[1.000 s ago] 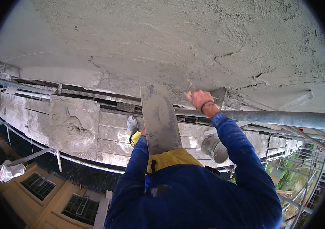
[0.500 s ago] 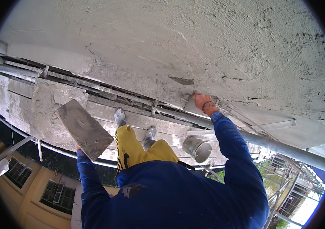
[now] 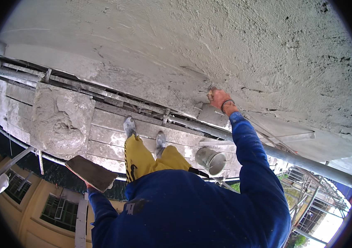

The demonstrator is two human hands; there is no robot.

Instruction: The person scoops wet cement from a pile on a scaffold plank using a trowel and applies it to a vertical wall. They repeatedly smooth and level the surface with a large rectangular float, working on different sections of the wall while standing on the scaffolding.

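My right hand (image 3: 220,100), with a dark band at its wrist, is closed round the handle of a plastering trowel (image 3: 196,72). The blade lies nearly edge-on against the grey plaster wall (image 3: 151,45) and shows as a thin dark line. Wet, rough mortar covers the wall to the right of it. On the left, my left hand (image 3: 88,185) grips a rectangular plasterer's hawk (image 3: 93,172) from below, its fingers mostly hidden by the board. A thin grey smear coats the hawk's top. Beyond it, a mortar board (image 3: 62,120) carries a heap of wet mortar.
I stand on scaffold planks (image 3: 105,142) in grey-stained boots. A dirty white bucket (image 3: 211,160) sits right of my feet. Between planks and wall run a steel pipe (image 3: 308,163) and a gap. Past the platform's outer edge is a yellow building (image 3: 35,206) far below.
The hawk has dropped toward my body and tilted, uncovering the mortar heap. My right hand has moved slightly up the wall, and the trowel blade has turned flatter to it.
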